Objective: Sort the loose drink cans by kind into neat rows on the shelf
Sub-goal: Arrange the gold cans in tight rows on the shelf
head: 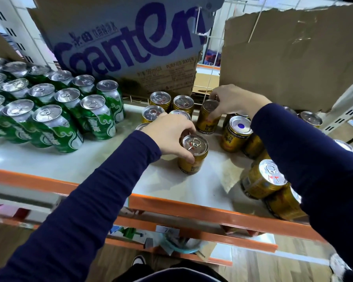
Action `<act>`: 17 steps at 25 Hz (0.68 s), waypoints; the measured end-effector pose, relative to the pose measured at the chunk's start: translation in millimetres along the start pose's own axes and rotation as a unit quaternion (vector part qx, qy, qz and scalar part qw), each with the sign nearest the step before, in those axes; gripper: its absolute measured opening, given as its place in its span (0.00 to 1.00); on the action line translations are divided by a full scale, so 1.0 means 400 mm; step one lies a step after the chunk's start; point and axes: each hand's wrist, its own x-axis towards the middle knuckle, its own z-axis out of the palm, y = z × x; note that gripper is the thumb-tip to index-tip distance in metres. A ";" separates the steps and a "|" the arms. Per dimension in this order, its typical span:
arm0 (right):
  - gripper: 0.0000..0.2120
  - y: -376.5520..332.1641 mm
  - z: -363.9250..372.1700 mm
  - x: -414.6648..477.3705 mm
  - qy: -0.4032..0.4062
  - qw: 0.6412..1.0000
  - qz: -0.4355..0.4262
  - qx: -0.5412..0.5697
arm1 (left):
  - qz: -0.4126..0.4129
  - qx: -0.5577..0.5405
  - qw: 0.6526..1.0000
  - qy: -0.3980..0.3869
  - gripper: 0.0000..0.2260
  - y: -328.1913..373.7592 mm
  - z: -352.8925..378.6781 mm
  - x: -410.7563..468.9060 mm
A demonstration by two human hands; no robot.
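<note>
Green cans [55,110] stand in neat rows on the left of the white shelf [102,161]. Several gold cans [161,101] form short rows at the back middle. My left hand [169,132] grips an upright gold can [194,157] by its top, near the shelf's middle. My right hand [234,101] holds another gold can [208,119] just behind it, beside the rows. Loose gold cans [235,134] crowd the right side, some tilted or lying [261,181], partly hidden by my right sleeve.
A blue-printed water carton [126,41] stands at the back of the shelf, and a torn brown cardboard box [289,58] at the back right. The shelf's orange front rail [171,204] runs below my arms. Lower shelves and the floor show beneath.
</note>
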 end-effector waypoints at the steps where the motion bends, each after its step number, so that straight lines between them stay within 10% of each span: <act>1: 0.31 0.002 -0.005 -0.001 -0.002 1.000 -0.008 0.001 | 0.003 -0.003 1.000 0.002 0.31 -0.002 0.002 0.000; 17: 0.15 0.084 0.039 -0.167 0.141 0.990 0.016 0.005 | 0.085 0.031 0.996 -0.006 0.27 0.022 -0.044 0.104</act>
